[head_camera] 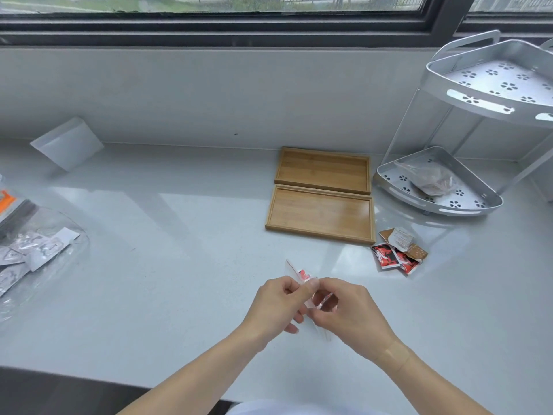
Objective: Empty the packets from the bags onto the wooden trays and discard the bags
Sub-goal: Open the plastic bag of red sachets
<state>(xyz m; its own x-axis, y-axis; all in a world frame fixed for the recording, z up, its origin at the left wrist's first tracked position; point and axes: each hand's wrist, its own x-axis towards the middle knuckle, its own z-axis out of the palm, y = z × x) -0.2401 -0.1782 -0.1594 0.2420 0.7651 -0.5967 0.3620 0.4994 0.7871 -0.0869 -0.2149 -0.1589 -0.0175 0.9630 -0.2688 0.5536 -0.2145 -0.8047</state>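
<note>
Left hand (276,304) and right hand (344,313) both pinch a small clear bag (300,275), maybe with a red packet inside.

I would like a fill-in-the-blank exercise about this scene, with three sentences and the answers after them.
1. Both hands, left hand and right hand, hold one small clear ____.
2. The two trays on the counter hold ____ packets.
3. The loose packets lie on the counter, to the ____ of the near tray's front corner.

Answers: bag; no; right
</note>
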